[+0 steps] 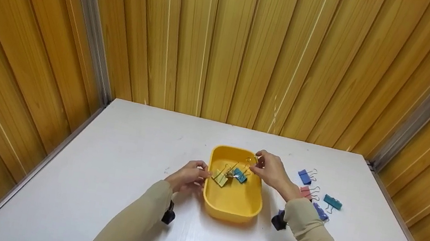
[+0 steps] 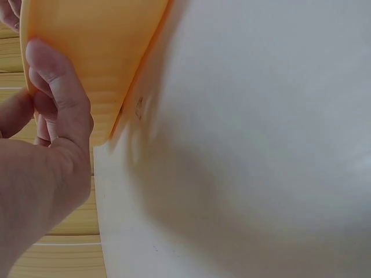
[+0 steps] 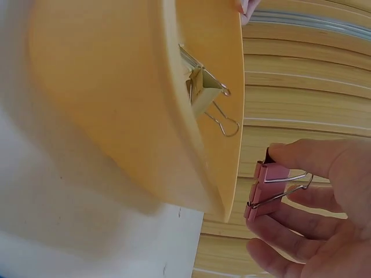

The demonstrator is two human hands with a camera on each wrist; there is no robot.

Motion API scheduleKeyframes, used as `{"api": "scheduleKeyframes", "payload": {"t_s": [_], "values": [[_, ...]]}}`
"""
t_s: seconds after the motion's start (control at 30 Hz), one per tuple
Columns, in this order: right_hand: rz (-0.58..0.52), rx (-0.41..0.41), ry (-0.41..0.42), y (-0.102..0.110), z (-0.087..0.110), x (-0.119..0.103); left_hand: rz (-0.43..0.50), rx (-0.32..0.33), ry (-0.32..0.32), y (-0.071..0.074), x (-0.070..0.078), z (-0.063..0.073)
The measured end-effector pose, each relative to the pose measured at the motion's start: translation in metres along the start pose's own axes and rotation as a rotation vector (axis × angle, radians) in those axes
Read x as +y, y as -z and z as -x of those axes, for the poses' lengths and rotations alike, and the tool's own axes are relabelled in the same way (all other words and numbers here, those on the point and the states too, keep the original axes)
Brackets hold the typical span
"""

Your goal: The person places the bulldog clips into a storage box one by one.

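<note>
A yellow plastic bin stands on the table between the hands. My left hand pinches its left rim, thumb on one side of the wall and fingers on the other, as the left wrist view shows. My right hand is over the bin's right rim and holds a pink binder clip between thumb and fingers, seen in the right wrist view. Inside the bin lie a pale yellow-green binder clip and a teal binder clip, their wire handles overlapping.
To the right of the bin lie a blue binder clip, a red-pink one, a teal one and another blue one, partly behind my right sleeve. Wood-patterned panels wall in the white table.
</note>
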State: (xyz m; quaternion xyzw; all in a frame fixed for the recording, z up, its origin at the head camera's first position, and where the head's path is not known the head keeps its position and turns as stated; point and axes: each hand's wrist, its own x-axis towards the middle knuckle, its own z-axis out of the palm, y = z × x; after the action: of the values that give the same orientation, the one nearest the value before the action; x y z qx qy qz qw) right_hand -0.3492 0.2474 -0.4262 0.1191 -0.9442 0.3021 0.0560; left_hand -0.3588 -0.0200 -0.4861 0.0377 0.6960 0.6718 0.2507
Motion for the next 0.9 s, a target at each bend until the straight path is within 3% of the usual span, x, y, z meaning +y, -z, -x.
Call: {"api": "scheduleKeyframes", "payload": {"t_s": [0.6, 0.9], "values": [[0.037, -0.005, 0.081, -0.017, -0.004, -0.006, 0.010, -0.018, -0.007, 0.000, 0.000, 0.000], [0.046, -0.019, 0.052, -0.022, -0.005, -0.005, 0.002, -0.012, 0.017, 0.001, 0.000, -0.001]]}}
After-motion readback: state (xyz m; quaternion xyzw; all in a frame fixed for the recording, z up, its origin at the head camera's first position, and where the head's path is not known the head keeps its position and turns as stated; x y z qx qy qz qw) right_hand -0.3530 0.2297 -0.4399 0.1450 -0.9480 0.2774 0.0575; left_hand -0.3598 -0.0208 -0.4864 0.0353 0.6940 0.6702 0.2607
